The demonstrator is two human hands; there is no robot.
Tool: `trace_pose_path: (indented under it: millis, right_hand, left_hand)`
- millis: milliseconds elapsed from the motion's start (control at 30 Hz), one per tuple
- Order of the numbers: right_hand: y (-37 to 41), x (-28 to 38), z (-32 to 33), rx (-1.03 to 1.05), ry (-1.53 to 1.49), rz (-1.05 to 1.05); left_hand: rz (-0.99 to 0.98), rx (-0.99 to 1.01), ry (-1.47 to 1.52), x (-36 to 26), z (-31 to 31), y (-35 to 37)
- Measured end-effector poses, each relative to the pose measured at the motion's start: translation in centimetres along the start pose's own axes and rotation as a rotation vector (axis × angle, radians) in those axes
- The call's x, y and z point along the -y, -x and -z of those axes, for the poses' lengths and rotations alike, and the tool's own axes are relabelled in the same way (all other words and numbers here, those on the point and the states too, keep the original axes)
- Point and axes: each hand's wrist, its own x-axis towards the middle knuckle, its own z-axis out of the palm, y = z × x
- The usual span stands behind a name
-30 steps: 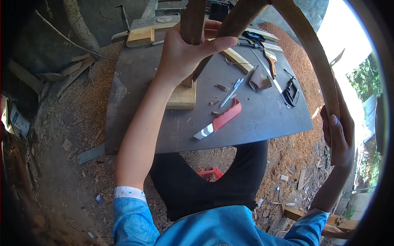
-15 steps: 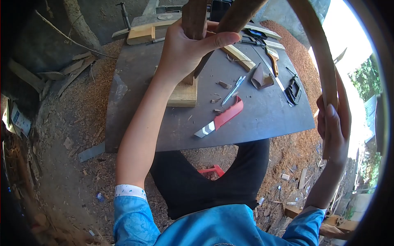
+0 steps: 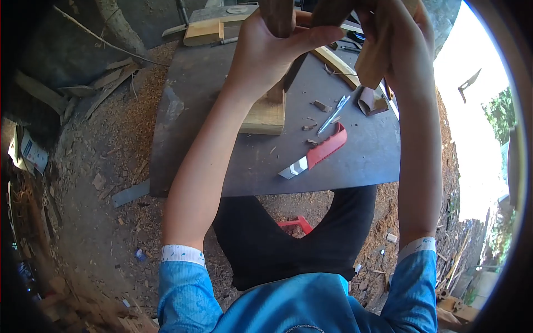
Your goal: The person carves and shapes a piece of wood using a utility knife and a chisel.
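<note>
My left hand [image 3: 266, 58] is closed around a dark brown wooden bar [image 3: 277, 18], its thumb stretched across toward a second slanting brown piece. The lower end of the wood meets a pale wooden block [image 3: 262, 120] on the table. At the upper right, my right hand [image 3: 402, 47] grips a curved wooden strip [image 3: 371, 65], whose end points down below the fingers. The tops of the wooden pieces run out of view. Below the hands lie a red-handled utility knife [image 3: 316, 151], a pen [image 3: 334, 115] and a folded brown piece of sandpaper [image 3: 372, 102].
The dark table [image 3: 222, 180] carries a light wooden piece [image 3: 203, 33] at the back left and a wooden strip [image 3: 337, 65] toward the right. Small shavings are scattered near the pen. Sawdust and wood scraps cover the ground [image 3: 105, 161]. A red object [image 3: 297, 223] shows between the legs.
My right hand has moved up and inward from the far right, and the curved strip has swung with it. My left hand keeps its hold; the whole view has shifted slightly.
</note>
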Motion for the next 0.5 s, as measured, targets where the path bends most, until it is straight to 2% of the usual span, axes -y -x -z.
trace_pose_path:
  millis: [33, 133, 167, 300, 367, 467, 500]
  right_hand:
    - [0.1, 0.9, -1.0, -0.075, -0.042, -0.054]
    - [0.9, -1.9, -1.9, -0.195, 0.013, 0.266]
    - [0.7, -2.4, -0.2, -0.089, -0.016, 0.39]
    - [0.1, -2.4, 2.0, -0.134, -0.057, 0.368]
    - [0.0, -2.6, 2.4, -0.15, -0.064, 0.351]
    - [0.0, -3.4, 2.9, -0.156, -0.072, 0.33]
    - [0.2, -3.4, 2.7, -0.177, -0.061, 0.313]
  left_hand:
    - [-0.032, 0.001, 0.041, 0.1, -0.4, -0.1]
    - [-0.039, -0.009, 0.187, -0.5, -1.7, 0.0]
    - [0.001, -0.019, 0.154, -0.6, -1.4, 0.2]
    - [-0.132, -0.067, 0.036, 0.7, -1.1, -0.1]
    - [-0.2, -0.104, -0.031, -0.6, -1.3, 0.2]
    - [-0.29, -0.098, -0.035, 1.0, 0.0, -0.9]
    - [-0.319, -0.151, -0.036, 1.6, -0.1, -1.0]
